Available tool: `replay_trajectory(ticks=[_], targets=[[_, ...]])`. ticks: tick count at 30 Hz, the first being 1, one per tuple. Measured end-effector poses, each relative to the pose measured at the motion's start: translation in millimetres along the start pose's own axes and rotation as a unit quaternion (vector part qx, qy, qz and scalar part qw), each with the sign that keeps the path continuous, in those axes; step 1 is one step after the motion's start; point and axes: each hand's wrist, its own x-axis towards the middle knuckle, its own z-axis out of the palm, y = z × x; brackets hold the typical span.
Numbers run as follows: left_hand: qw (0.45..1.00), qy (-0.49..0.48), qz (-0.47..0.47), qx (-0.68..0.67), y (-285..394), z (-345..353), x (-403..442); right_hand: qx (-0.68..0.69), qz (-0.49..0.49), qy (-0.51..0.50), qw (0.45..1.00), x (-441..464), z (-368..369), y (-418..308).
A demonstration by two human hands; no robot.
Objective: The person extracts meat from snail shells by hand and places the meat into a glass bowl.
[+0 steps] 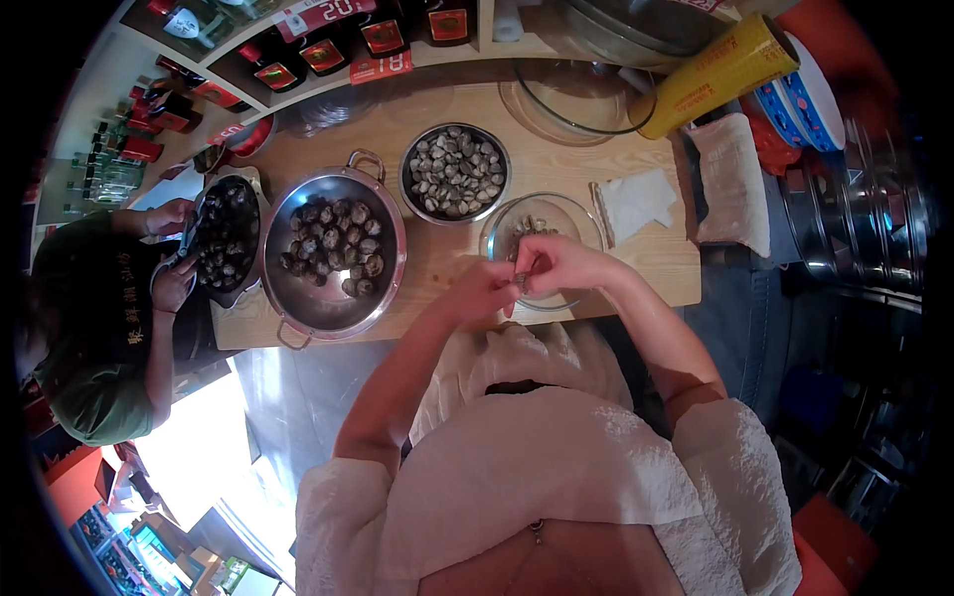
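Over the near side of a clear glass bowl (pixel 599 230), my hands meet. My right hand (pixel 558 261) pinches a small dark shellfish (pixel 521 281) between thumb and fingers. My left hand (pixel 485 290) is closed around the same piece from the other side; its fingertips are partly hidden. Small brownish pieces (pixel 532 224) lie in the glass bowl, partly covered by my right hand. Just beyond stands a round steel bowl (pixel 404 179) full of small greyish shellfish (pixel 457 171). To its left, a large two-handled steel pan (pixel 383 288) holds several dark round shellfish (pixel 338 238).
At the left, a co-worker's hands (pixel 174 268) are at a tray of dark shellfish (pixel 227 233). A white cloth (pixel 638 206) and a folded towel (pixel 730 184) lie right. Behind are a large glass bowl (pixel 527 104), a yellow roll (pixel 715 74) and bottle shelves (pixel 268 104).
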Motion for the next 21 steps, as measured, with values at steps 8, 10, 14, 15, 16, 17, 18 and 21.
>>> replay_trajectory(ticks=[8,10,14,15,16,17,18,21], targets=[[0.998,0.033,-0.022,0.056,0,1,-1,0.146,0.047,0.024,0.988,0,3,0],[0.996,0.047,-0.009,0.07,0,3,-1,0.123,0.024,0.018,0.992,1,3,5],[0.992,0.068,0.009,0.103,6,4,-1,0.05,-0.011,0.04,0.998,0,6,2],[0.992,0.068,0.009,0.102,8,4,-2,0.061,-0.005,0.044,0.997,-1,7,0],[0.991,0.073,0.004,0.112,11,5,-3,0.072,0.002,0.049,0.996,-1,8,-1],[0.99,0.077,0.0,0.121,12,6,-3,0.072,0.003,0.049,0.996,-1,8,0],[0.99,0.077,0.0,0.12,12,6,-3,0.068,0.004,0.05,0.996,-1,8,1],[0.988,0.075,0.0,0.138,10,6,-3,0.068,0.006,0.049,0.996,-2,9,2]])
